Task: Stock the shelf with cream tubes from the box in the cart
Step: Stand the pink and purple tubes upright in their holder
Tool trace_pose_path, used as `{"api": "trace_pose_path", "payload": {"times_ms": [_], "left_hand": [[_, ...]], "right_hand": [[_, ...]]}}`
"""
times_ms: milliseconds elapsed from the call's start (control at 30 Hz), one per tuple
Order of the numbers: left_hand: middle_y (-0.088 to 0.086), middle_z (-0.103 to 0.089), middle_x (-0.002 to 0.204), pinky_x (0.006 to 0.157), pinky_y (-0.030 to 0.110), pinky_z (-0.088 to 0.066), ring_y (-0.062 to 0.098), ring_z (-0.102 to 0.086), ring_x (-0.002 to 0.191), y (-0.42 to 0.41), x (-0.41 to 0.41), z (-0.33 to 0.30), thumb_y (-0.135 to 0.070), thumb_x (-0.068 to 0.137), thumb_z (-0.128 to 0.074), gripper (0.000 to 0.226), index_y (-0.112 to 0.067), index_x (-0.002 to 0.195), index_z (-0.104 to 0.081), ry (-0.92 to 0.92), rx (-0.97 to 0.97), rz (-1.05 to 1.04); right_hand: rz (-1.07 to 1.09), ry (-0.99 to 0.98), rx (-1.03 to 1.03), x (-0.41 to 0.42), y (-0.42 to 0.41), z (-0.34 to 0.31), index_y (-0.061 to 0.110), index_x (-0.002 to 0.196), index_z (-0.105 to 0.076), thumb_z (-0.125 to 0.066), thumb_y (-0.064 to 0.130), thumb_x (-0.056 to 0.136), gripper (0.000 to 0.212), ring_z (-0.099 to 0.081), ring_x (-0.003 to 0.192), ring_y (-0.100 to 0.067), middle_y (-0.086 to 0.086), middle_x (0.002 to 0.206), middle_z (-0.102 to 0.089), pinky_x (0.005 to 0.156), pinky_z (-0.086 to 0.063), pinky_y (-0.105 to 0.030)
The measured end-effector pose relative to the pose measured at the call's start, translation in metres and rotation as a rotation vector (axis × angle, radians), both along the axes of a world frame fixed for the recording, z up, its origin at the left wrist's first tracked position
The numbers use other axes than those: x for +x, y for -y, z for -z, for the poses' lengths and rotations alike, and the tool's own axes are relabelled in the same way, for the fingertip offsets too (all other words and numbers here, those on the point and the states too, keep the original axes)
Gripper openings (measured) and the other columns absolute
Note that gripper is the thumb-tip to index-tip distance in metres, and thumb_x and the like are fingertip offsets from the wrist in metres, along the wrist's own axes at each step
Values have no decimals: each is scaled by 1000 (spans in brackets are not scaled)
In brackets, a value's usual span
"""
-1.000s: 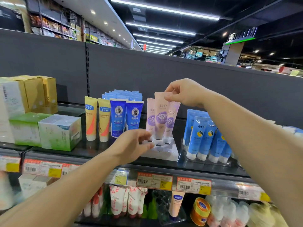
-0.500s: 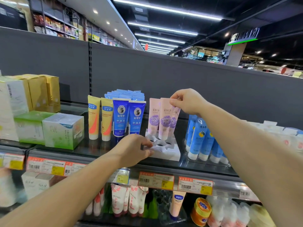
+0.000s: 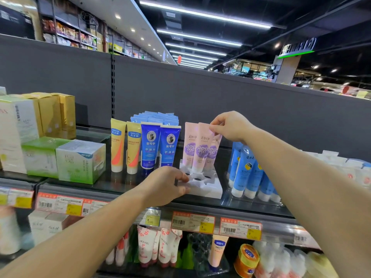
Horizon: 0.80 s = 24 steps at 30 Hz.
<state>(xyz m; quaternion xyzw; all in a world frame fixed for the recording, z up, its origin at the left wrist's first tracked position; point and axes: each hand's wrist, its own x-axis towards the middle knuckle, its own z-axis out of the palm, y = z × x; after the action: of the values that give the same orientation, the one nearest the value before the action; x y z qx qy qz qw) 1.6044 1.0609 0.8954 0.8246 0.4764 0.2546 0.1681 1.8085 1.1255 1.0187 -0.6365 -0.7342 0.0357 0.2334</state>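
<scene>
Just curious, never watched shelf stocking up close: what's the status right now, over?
Right hand pinching top of pink tube, tube standing in white holder tray. Left hand steadying tray's front edge. Front holes open, nothing in the way.

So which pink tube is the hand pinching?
The right hand pinches the top of the middle pink tube, the one standing in front; the two other pink tubes beside it are untouched.

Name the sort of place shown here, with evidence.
Most likely a supermarket's skincare aisle: price labels line the shelf edge, cream tubes stand in rows, and more stocked shelving runs behind.
</scene>
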Motion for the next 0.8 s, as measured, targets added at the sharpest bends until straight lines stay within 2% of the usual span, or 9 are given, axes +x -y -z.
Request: {"api": "trace_pose_path", "payload": {"times_ms": [167,300,500,633,700,800], "left_hand": [[-8,-58,135,89,15,-43,9,-54,120,0,-1,-1,-30,91,-65,42,-22,131,-59,-4,-1,-3],[-8,-57,137,92,19,-44,10,-53,123,0,-2,-1,-29,91,-64,42,-22,132,-57,-11,-11,1],[-4,-59,134,92,20,-46,12,-57,117,-2,-1,-3,-29,92,-63,41,-21,131,-58,-22,-32,28],[-1,-59,135,97,30,-50,14,-56,118,-2,-7,-7,-38,92,-61,45,-22,133,-56,50,-54,51],[-1,-58,135,98,31,-47,16,-56,118,0,-11,-10,-38,93,-59,46,-22,136,-53,92,-62,47],[0,-61,130,95,31,-46,16,-58,114,7,-16,-13,-39,95,-57,47,-20,137,-50,79,-49,50]], "right_hand": [[6,70,-17,1,-5,1,37,75,-66,-62,32,90,16,-61,96,-15,21,83,-63,98,-45,-49],[32,129,30,-2,-6,1,36,90,-69,-61,35,90,7,-59,95,-12,17,91,-63,97,-46,-47],[101,127,122,-2,8,-4,34,108,-67,-57,33,92,19,-57,103,-12,14,109,-65,100,-42,-46],[175,117,202,-13,43,0,32,109,-67,-54,33,94,21,-58,103,-13,13,108,-67,98,-42,-43],[186,83,227,-25,63,12,31,107,-69,-55,33,93,21,-60,101,-15,12,105,-68,95,-45,-41],[151,72,187,-46,94,41,25,107,-71,-55,29,94,22,-61,93,-18,5,103,-70,81,-47,-32]]}}
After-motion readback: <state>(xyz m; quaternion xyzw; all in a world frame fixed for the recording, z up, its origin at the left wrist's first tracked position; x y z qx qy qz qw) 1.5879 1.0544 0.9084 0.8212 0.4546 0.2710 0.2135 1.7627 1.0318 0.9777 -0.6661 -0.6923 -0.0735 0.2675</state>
